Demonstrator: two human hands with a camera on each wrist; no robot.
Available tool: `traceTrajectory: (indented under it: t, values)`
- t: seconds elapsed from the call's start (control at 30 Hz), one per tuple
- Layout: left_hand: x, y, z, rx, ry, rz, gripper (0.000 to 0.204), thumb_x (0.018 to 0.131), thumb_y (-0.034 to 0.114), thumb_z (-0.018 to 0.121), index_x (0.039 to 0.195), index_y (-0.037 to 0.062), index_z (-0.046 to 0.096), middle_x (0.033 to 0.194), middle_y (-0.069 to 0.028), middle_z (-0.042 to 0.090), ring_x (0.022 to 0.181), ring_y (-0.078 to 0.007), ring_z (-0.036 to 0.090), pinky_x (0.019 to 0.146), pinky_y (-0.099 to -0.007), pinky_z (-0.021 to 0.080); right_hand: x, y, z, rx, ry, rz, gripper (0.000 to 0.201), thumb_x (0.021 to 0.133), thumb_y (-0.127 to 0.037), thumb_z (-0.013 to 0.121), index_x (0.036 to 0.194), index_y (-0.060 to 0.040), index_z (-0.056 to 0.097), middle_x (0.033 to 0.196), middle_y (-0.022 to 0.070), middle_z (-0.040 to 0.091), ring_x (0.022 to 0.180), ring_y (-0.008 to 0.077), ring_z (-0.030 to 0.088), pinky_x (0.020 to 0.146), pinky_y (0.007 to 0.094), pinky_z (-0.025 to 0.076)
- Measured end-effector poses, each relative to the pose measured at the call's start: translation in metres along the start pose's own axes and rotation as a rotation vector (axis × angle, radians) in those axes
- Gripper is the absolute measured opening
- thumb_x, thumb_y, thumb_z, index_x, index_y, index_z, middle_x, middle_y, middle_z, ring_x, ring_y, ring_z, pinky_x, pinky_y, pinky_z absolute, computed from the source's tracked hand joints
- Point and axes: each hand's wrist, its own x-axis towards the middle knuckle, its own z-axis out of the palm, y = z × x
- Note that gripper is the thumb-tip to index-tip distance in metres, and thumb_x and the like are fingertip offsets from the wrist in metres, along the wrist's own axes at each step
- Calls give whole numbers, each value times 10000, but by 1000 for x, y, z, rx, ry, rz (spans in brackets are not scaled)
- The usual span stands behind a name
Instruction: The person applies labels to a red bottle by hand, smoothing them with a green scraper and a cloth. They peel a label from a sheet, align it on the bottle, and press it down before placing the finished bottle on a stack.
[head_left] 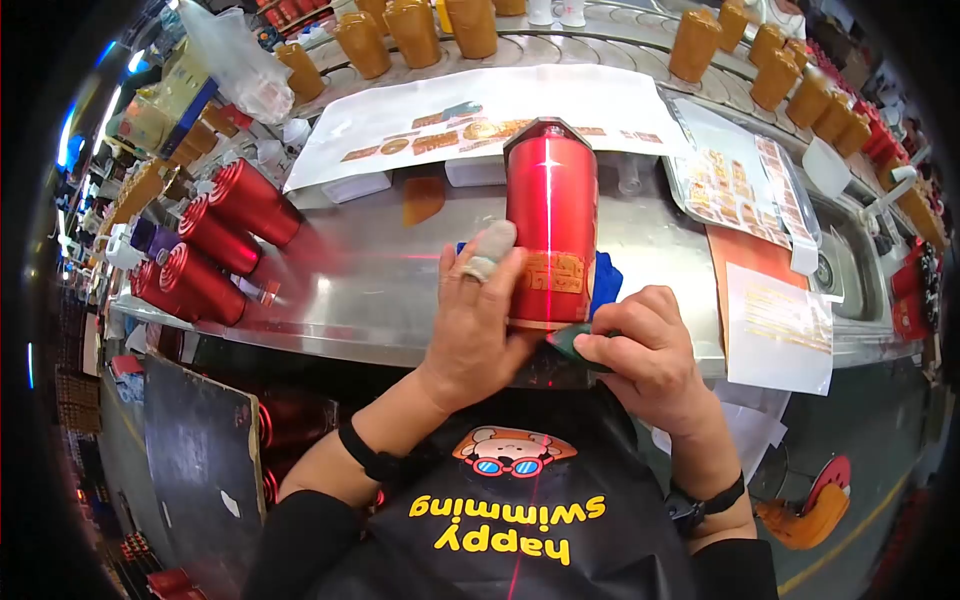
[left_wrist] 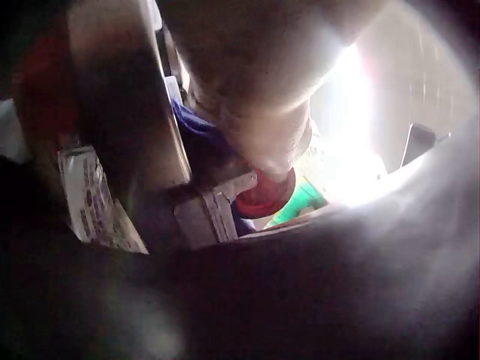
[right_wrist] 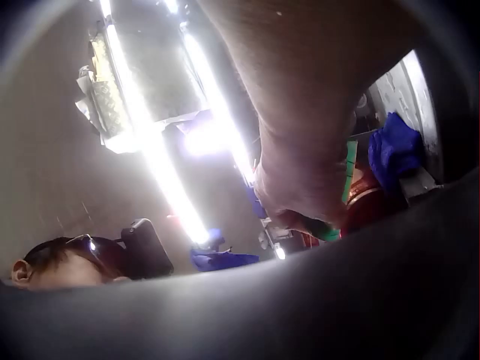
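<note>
Can (head_left: 552, 205) at centre, against my left grip (head_left: 478, 325), fingers straight along its left side; right grip (head_left: 650, 355) pinches green scraper (head_left: 572, 342) at can's lower end. Metal tabletop (head_left: 370, 290); red canisters (head_left: 212, 237) left, brown jars (head_left: 415, 35) along top. Can's long axis near-vertical, dark-rimmed end toward top.

Was a production workshop: steel worktop (head_left: 370, 290) ran beside a curved slatted conveyor (head_left: 590, 46) with matching brown vessels (head_left: 362, 45); red cylinders (head_left: 220, 236) stood grouped, decal sheets (head_left: 728, 178) lay out, tube lights (right_wrist: 161, 172) overhead.
</note>
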Motion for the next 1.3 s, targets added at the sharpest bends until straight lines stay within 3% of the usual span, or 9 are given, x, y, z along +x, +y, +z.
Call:
traceTrajectory:
  t: [0.13,0.27,0.37,0.5,0.6,0.73,0.87,1.0,1.3]
  values:
    - [17,5,1,83,-38,168,718,813,212,718,1412,-15,393,1359,-260,479,1281,-436,447,1144,-559,223,-1,1,-3,11,-20,14,284,622,-36,720,888,-113,658,893,18,596,805,204,561,751,361,396]
    - [-20,-21,19,-360,-14,-110,781,782,207,747,1427,-4,359,1379,-253,461,1296,-436,427,1140,-556,225,-6,4,2,39,13,12,310,596,-33,721,890,-114,661,897,20,594,813,206,562,759,367,397]
    - [4,3,-4,32,-39,-14,847,741,222,777,1436,14,340,1434,-255,394,1344,-432,366,1141,-575,194,-4,5,2,49,4,3,316,590,-28,719,888,-113,662,900,22,594,818,208,563,763,369,397]
    - [14,-3,8,59,-61,159,895,718,249,794,1442,5,328,1449,-266,377,1339,-442,373,1135,-584,188,-4,7,1,63,-7,4,332,578,-15,719,891,-109,662,904,24,597,824,211,565,766,368,396]
    - [-6,-16,15,-272,31,-47,858,749,271,782,1429,-13,344,1432,-269,397,1327,-448,389,1132,-586,196,-7,8,2,83,13,19,351,560,-4,720,892,-103,663,905,27,598,827,214,566,770,366,395]
    - [5,-3,0,-72,-15,-28,876,723,299,806,1415,-26,377,1419,-269,403,1348,-446,364,1130,-584,207,-6,10,0,93,-15,18,357,550,5,719,887,-100,663,909,31,600,833,219,566,775,365,392]
    - [25,5,-1,137,-118,173,897,721,305,806,1428,-23,362,1408,-264,415,1335,-448,374,1133,-568,235,-5,10,0,104,-13,27,352,550,3,720,882,-103,664,915,30,604,841,221,568,779,367,393]
    - [2,-15,11,-218,13,25,885,781,354,764,1445,-37,329,1389,-272,429,1300,-449,409,1134,-569,231,-9,11,3,124,5,36,357,543,3,720,879,-104,666,912,26,605,838,222,565,781,366,393]
    - [14,-7,7,-18,-24,92,928,792,404,747,1455,-61,294,1356,-276,453,1249,-456,455,1117,-567,264,-12,13,5,136,13,30,386,528,5,720,894,-104,666,912,23,607,840,218,564,792,369,395]
